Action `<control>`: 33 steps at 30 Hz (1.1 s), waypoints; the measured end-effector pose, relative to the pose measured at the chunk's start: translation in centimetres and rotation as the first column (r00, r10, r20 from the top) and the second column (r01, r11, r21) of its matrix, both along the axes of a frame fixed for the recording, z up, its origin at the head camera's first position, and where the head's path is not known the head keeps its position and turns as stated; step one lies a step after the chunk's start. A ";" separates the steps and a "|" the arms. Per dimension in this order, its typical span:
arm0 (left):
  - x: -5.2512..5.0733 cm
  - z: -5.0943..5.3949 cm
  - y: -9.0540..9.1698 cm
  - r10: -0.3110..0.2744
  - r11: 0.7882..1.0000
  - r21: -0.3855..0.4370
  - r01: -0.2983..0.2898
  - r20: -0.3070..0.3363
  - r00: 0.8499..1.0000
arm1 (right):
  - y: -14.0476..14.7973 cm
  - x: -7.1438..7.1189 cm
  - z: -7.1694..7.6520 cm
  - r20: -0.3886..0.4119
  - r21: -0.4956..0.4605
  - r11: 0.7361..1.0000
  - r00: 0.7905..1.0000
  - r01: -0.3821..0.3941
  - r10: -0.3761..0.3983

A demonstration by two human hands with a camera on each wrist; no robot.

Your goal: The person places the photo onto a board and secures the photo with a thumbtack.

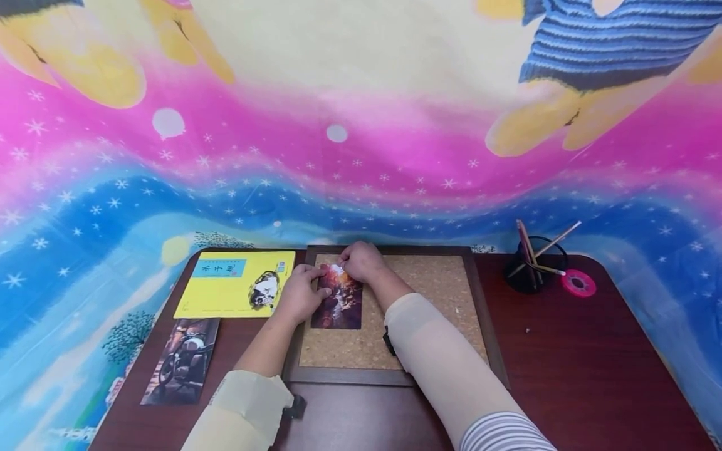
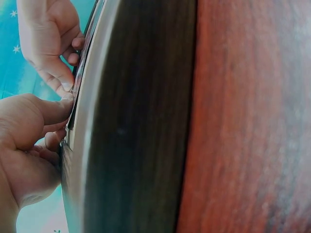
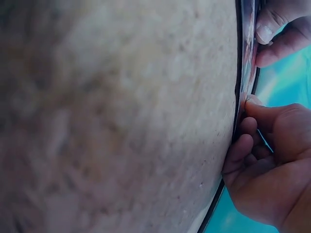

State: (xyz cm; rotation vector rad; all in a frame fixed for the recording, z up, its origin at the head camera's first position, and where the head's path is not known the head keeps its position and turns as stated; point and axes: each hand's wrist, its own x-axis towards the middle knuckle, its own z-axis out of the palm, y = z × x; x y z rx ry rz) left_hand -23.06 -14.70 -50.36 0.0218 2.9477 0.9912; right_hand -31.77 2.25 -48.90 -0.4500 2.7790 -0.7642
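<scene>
A glossy picture card with a dark, orange and red print lies on the left part of a framed cork board. My left hand presses on the card's left edge with thumb and fingertips. At the card's top edge my right hand pinches a tiny pin-like thing, mostly hidden by the fingertips. In the left wrist view the right thumb and left thumb almost meet beside the card. From the right wrist, the right hand shows its other fingers curled near the cork surface.
Left of the board lie a yellow book and a motorcycle picture. A black mesh pen holder with several pencils and a pink tape roll stand at the right. A tiny object rests on the dark red table.
</scene>
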 end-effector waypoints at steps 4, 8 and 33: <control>0.0 -0.1 -0.1 -0.005 1.000 0.007 0.005 0.002 1.000 | 0.4 -0.1 -0.4 0.002 -0.027 0.999 1.000 -0.020 0.020; -0.1 -0.1 -0.1 -0.008 1.000 0.007 0.008 0.000 1.000 | 1.4 -0.4 -0.6 0.042 -0.111 0.993 0.998 -0.039 0.044; -0.2 -0.4 -0.2 0.003 1.000 0.012 -0.003 -0.009 1.000 | 2.1 -0.5 -0.3 0.120 -0.116 0.990 0.988 -0.082 0.096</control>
